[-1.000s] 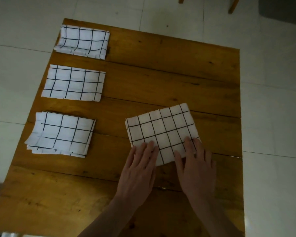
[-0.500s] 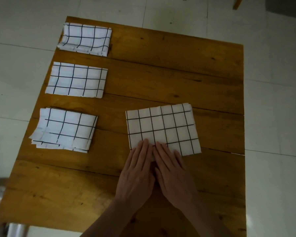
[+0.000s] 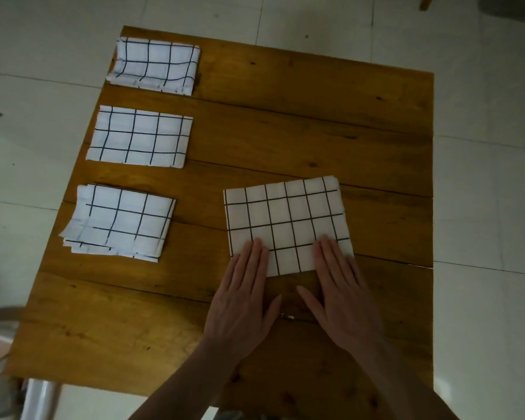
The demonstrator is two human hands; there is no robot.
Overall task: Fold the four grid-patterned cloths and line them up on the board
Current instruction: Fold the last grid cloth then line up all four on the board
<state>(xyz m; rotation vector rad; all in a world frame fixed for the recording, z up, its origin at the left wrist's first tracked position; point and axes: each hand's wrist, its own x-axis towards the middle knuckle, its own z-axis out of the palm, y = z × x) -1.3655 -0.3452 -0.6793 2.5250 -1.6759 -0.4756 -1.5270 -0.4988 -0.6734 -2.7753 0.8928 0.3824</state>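
We see a wooden plank counter (image 3: 300, 122) on pale floor tiles (image 3: 482, 147). Three folded cloths (image 3: 140, 137) line its left edge. The fourth cloth (image 3: 285, 219) lies nearer the middle, our left hand (image 3: 243, 304) and right hand (image 3: 343, 295) pressing flat, fingers extended, on its near edge, gripping nothing.

The flat rectangular wooden board (image 3: 300, 125) is warm orange-brown with darker grain lines and knots. Four folded fabric cloths, three in the left column (image 3: 156, 68) (image 3: 138, 137) (image 3: 120, 222) and one near the middle (image 3: 285, 219), are white with a thin black grid. The tiled floor (image 3: 482, 147) is pale grey-white.
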